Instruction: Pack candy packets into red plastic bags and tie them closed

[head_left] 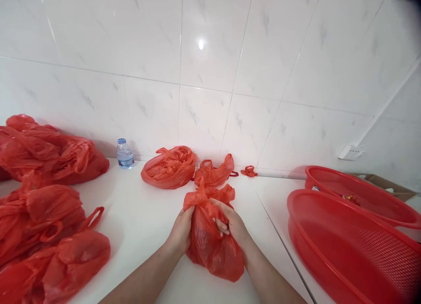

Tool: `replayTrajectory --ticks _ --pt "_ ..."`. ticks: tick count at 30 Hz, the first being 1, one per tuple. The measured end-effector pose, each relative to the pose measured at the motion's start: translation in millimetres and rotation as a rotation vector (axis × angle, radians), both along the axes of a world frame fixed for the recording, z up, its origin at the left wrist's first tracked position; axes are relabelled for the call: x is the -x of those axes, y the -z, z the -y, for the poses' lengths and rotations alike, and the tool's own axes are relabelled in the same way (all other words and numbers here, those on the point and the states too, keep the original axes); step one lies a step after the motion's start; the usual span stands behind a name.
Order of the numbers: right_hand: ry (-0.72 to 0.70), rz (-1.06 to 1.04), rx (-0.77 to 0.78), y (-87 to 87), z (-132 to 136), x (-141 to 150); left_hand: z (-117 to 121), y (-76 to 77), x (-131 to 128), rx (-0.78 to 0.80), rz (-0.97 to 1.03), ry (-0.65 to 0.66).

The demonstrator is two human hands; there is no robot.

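A filled red plastic bag (212,247) rests on the white counter (144,216) in front of me. My left hand (181,231) is closed around the left side of its gathered neck. My right hand (230,224) grips the right side of the neck, fingers curled into the plastic. The bag's two handles stick up above my hands. What is inside the bag is hidden.
Several tied red bags (49,225) pile up at the left. An open red bag (169,167), a crumpled one (213,172) and a small red scrap (249,171) lie by the tiled wall, near a water bottle (125,153). Two red mesh baskets (348,242) sit at the right.
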State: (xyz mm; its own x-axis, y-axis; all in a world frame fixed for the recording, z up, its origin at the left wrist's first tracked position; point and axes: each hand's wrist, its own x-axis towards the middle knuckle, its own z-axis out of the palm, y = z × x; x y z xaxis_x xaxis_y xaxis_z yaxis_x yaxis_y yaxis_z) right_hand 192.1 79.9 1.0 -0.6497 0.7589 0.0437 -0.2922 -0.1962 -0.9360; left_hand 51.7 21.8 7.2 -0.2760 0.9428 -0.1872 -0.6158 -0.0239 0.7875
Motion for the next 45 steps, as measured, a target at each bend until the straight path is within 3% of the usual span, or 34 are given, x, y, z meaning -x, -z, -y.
replayTrajectory --ticks 2,5,9,11,14,17,19,21,26,33,39,42,45 --pt "0.040 0.076 -0.014 -1.0 3 1 2 -0.4 -1 -0.052 -0.008 0.064" --pt "-0.017 0.094 -0.068 -4.7 9 4 5 -3.4 -3 -0.114 -0.061 0.200" --pt "-0.015 0.073 -0.076 -2.1 12 7 9 -2.3 -8 -0.191 -0.287 0.328" --pt "0.068 0.091 -0.041 1.3 10 7 10 2.2 -10 -0.185 -0.441 0.265" --pt "0.159 0.107 -0.006 4.2 5 4 13 10.5 -11 -0.218 -0.753 0.020" --pt "0.191 0.116 0.005 3.8 4 1 17 14.8 -9 -0.424 -1.153 -0.196" --pt "0.188 0.120 0.001 3.4 4 -2 18 14.9 -7 -0.544 -1.346 -0.244" --pt "0.166 0.117 -0.009 3.5 6 -4 18 14.7 -5 -0.556 -1.437 -0.233" --pt "0.102 0.071 0.024 2.8 9 -10 12 18.4 3 -0.405 -1.334 -0.113" --pt "0.019 -0.062 0.099 0.5 6 -16 13 19.2 6 -0.373 -1.294 0.014" --pt "0.019 0.029 -0.005 -4.4 8 -25 15 16.2 4 -0.289 -1.153 -0.059" --pt "0.054 0.174 -0.172 -7.2 7 -26 17 15.5 2 -0.196 -1.098 -0.013" --pt "0.192 0.373 -0.352 -1.6 3 -24 20 16.1 -2 -0.188 -1.132 0.016"
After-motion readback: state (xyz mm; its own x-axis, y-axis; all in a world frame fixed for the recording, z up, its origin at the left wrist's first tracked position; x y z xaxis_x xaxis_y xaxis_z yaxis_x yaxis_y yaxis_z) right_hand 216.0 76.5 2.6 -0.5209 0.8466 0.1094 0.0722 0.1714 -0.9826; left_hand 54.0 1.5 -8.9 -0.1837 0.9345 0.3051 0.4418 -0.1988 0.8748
